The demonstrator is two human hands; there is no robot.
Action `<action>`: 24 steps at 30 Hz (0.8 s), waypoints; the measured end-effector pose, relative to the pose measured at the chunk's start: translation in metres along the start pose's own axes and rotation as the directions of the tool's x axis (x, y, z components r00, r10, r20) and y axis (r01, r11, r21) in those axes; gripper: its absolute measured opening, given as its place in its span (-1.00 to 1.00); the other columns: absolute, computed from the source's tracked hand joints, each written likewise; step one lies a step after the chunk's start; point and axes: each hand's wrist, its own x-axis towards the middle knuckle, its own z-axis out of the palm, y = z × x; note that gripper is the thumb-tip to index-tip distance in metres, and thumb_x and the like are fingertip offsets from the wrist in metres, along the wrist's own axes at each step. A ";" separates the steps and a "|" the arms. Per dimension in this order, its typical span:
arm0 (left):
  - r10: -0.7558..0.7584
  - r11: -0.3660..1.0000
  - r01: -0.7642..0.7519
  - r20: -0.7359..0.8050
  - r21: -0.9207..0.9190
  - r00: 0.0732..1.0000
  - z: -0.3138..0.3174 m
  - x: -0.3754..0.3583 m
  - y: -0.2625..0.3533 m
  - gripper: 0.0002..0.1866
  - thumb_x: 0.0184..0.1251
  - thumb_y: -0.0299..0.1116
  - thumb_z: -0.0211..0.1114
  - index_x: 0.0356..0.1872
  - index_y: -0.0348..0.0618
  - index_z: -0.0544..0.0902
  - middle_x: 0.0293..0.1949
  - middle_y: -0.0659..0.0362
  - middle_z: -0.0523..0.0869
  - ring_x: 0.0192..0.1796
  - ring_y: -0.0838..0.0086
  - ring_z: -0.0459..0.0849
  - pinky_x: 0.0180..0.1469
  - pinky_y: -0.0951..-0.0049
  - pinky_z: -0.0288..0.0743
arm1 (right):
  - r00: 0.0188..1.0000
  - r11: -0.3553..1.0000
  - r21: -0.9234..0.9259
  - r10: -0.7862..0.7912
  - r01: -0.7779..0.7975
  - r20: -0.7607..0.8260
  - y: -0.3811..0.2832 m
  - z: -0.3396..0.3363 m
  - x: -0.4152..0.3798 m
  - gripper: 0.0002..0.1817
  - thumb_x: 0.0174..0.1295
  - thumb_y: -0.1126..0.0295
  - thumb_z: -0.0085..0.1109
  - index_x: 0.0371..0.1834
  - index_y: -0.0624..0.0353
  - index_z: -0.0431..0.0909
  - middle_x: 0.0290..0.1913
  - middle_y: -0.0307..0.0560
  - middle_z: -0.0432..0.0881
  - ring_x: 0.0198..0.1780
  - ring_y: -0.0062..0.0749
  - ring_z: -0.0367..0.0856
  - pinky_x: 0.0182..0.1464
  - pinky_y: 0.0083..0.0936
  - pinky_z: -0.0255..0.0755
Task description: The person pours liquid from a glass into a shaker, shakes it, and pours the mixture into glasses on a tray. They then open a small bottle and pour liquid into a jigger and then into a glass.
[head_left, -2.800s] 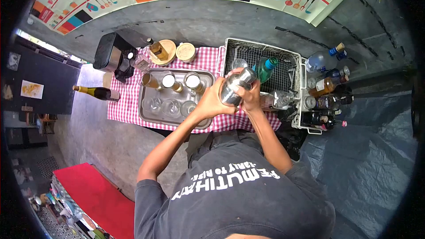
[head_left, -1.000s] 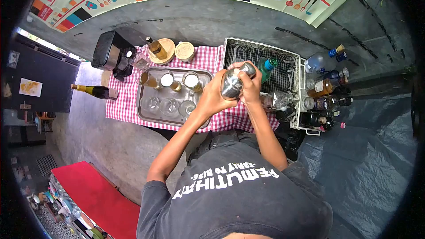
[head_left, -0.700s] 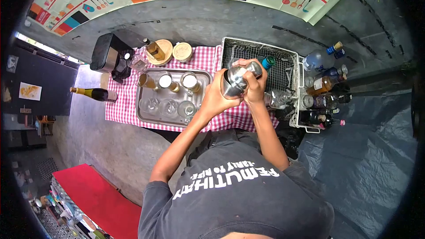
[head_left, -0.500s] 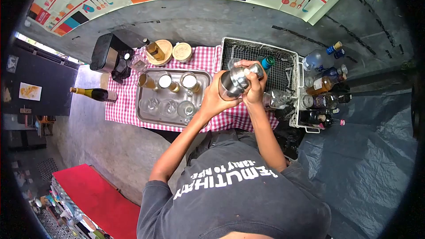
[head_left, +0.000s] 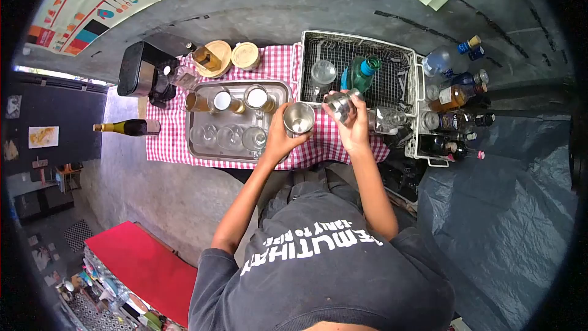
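My left hand (head_left: 279, 140) is wrapped round a metal shaker cup (head_left: 299, 118), whose open mouth faces up and shows a shiny inside. Apart from it, my right hand (head_left: 355, 133) grips the steel shaker top (head_left: 340, 106), tilted. Left of the cup, a metal tray (head_left: 283, 90) carries glass mugs. Its back row has mugs with amber drink, and a pale, foamy-looking top shows on one mug (head_left: 258, 98). Clear glasses such as this one (head_left: 253, 138) form the front row. Beyond my right hand, a green bottle (head_left: 361, 73) and a clear glass (head_left: 323, 72) stand in the wire crate.
The white-rimmed wire crate (head_left: 361, 37) sits at the back right. Several liquor bottles, one amber (head_left: 450, 97), fill a rack on the right. A black appliance (head_left: 138, 70) and a lidded tub (head_left: 245, 56) stand at the back left. A dark wine bottle (head_left: 130, 127) is at the left.
The shaker, held closed in both hands before, is now in two parts: cup in the left hand, top in the right. The hands have moved apart and lower over the table.
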 end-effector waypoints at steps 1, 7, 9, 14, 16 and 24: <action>-0.093 0.994 0.094 0.029 -0.054 0.995 0.001 -0.003 0.002 -0.03 -0.17 -0.18 0.62 0.30 -0.28 0.28 0.14 -0.12 0.52 0.26 0.01 0.47 0.29 0.14 0.33 | 1.000 1.000 0.005 0.003 -0.003 -0.007 0.002 -0.003 -0.003 -0.61 0.33 0.21 0.08 0.10 0.24 0.43 0.04 0.14 0.62 0.14 -0.07 0.60 0.29 0.00 0.43; -0.054 0.998 0.050 0.130 0.035 0.990 0.018 -0.007 -0.020 -0.03 -0.24 -0.44 0.55 0.32 -0.29 0.22 0.19 -0.18 0.45 0.28 -0.05 0.43 0.29 0.16 0.35 | 0.995 0.993 -0.064 0.096 -0.096 0.010 0.012 -0.016 -0.022 -0.68 0.27 0.30 0.20 0.03 0.16 0.45 0.02 -0.07 0.60 0.12 -0.32 0.59 0.26 -0.06 0.46; -0.009 0.994 -0.007 0.145 0.109 0.989 0.024 -0.005 -0.025 -0.03 -0.27 -0.52 0.53 0.31 -0.28 0.23 0.20 -0.16 0.41 0.29 -0.07 0.41 0.29 0.14 0.37 | 0.993 0.987 -0.114 0.116 -0.114 0.004 0.020 -0.026 -0.023 -0.64 0.27 0.31 0.23 0.05 0.14 0.37 -0.01 -0.16 0.56 0.06 -0.41 0.58 0.22 -0.17 0.50; 0.001 0.990 -0.029 0.203 0.135 0.979 0.034 -0.005 -0.035 -0.02 -0.27 -0.57 0.53 0.34 -0.25 0.24 0.20 -0.13 0.37 0.28 -0.09 0.39 0.30 0.13 0.37 | 0.989 0.940 -0.309 0.147 -0.146 -0.018 0.027 -0.044 -0.034 -0.59 0.30 0.21 0.25 0.08 0.08 0.33 -0.01 -0.19 0.52 0.00 -0.46 0.58 -0.03 -0.37 0.56; -0.012 0.986 -0.020 0.192 0.164 0.981 0.038 -0.005 -0.038 -0.01 -0.26 -0.57 0.53 0.36 -0.21 0.24 0.23 -0.16 0.34 0.29 -0.11 0.38 0.30 0.11 0.35 | 0.988 0.940 -0.305 0.149 -0.153 -0.036 0.032 -0.050 -0.037 -0.59 0.30 0.20 0.25 0.08 0.07 0.32 -0.01 -0.19 0.52 -0.01 -0.47 0.58 -0.05 -0.38 0.55; 0.009 0.989 -0.040 0.210 0.145 0.978 0.042 0.000 -0.050 0.04 -0.23 -0.56 0.53 0.41 -0.21 0.18 0.28 -0.19 0.28 0.32 -0.15 0.34 0.35 0.10 0.32 | 0.979 0.930 -0.314 0.160 -0.193 -0.128 0.040 -0.056 -0.042 -0.62 0.36 0.08 0.15 0.08 0.05 0.43 -0.06 -0.17 0.57 -0.05 -0.44 0.59 -0.09 -0.32 0.54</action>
